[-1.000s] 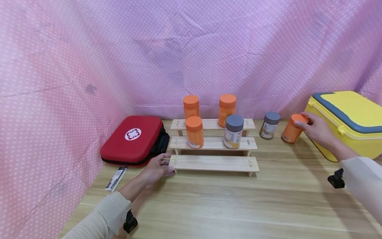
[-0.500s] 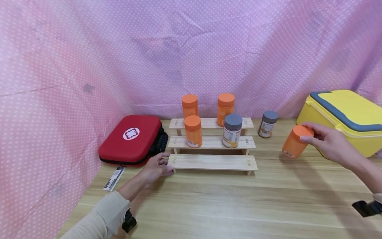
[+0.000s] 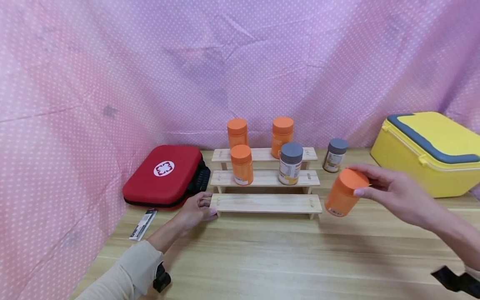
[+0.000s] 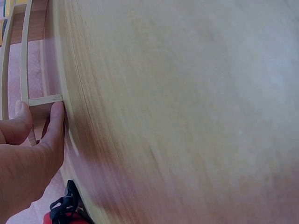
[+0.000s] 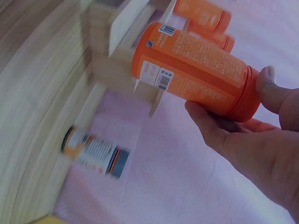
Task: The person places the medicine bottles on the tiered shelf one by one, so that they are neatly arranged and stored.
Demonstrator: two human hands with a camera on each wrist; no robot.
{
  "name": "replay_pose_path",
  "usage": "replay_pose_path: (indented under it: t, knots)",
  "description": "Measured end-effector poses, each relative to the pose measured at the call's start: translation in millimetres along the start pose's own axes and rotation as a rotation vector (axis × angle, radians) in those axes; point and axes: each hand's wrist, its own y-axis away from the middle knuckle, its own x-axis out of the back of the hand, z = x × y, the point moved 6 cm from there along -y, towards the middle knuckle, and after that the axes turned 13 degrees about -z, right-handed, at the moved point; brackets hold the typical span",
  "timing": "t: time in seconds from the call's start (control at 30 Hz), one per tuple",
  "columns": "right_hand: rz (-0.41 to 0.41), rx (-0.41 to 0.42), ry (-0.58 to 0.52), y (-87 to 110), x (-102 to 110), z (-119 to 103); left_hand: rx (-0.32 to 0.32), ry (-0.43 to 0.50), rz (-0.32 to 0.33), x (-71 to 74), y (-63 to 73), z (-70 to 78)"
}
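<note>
My right hand (image 3: 399, 196) grips an orange pill bottle (image 3: 340, 198) by its lid and holds it tilted over the table, right of the rack's lowest step. In the right wrist view, thumb and fingers pinch the lid of that orange bottle (image 5: 196, 70), its barcode label showing. My left hand (image 3: 194, 211) holds the left end of the three-step wooden rack (image 3: 266, 204). Thumb and fingers pinch the board's end in the left wrist view. Two orange bottles (image 3: 283, 133) stand on the top step. On the middle step are an orange bottle (image 3: 242, 166) and a grey-lidded bottle (image 3: 290, 166).
Another grey-lidded bottle (image 3: 335, 156) stands on the table right of the rack. A yellow box (image 3: 423, 166) with a grey-trimmed lid is at the far right. Left of the rack lie a red first-aid case (image 3: 165, 179) and a flat, narrow packet (image 3: 143, 225). A pink dotted cloth (image 3: 210, 75) hangs behind.
My right hand has lifted the orange bottle from beside the yellow box and carried it left and nearer me, toward the rack's right side. The left hand keeps its hold on the rack.
</note>
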Motion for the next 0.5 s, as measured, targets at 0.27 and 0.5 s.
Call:
replay_pose_path:
  t: [0.27, 0.5]
  knots:
    - [-0.06, 0.051, -0.074, -38.6, -41, -46, 0.001, -0.006, -0.002, 0.5, 0.9, -0.1]
    - [-0.117, 0.059, -0.195, -86.3, -87, -67, 0.002, -0.001, -0.017, -0.2, 0.6, -0.5]
